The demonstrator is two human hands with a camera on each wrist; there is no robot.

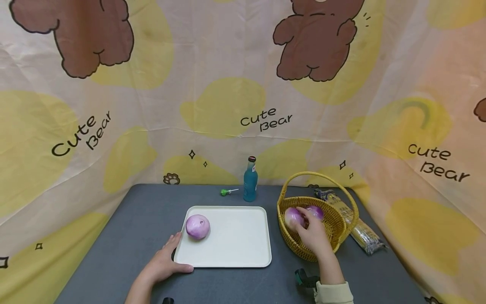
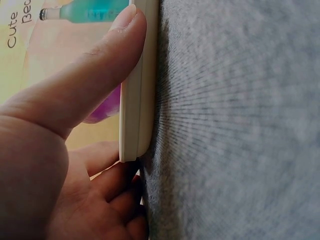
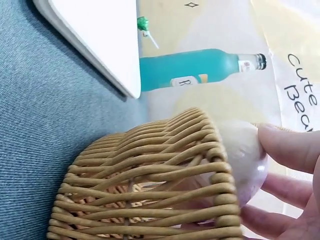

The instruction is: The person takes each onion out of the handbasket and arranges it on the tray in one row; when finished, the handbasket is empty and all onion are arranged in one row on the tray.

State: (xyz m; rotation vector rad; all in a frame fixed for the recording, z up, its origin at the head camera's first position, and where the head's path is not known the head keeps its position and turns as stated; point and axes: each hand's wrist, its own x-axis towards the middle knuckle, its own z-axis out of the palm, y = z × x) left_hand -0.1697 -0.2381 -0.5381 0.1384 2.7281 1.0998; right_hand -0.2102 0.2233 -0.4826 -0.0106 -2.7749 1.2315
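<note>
A purple onion (image 1: 198, 226) sits on the left part of a white tray (image 1: 235, 242). At the tray's near left corner, my left hand (image 1: 164, 258) holds the edge, its thumb (image 2: 95, 75) along the front rim and its fingers (image 2: 112, 190) at the left side. My right hand (image 1: 313, 232) reaches into a yellow wicker basket (image 1: 290, 241) and grips a second onion (image 1: 293, 217) between thumb and fingers. Close to the basket rim in the right wrist view, that onion (image 3: 245, 160) is partly hidden by the weave. Another onion (image 1: 316, 212) lies behind the hand in the basket.
Behind the tray stand a blue bottle (image 1: 250, 181) and a green lollipop (image 1: 224, 192) lying down. A yellow packet (image 1: 358, 226) lies right of the basket, whose tall handle (image 1: 319, 173) arches above it. A dark object (image 1: 303, 278) is near my right wrist.
</note>
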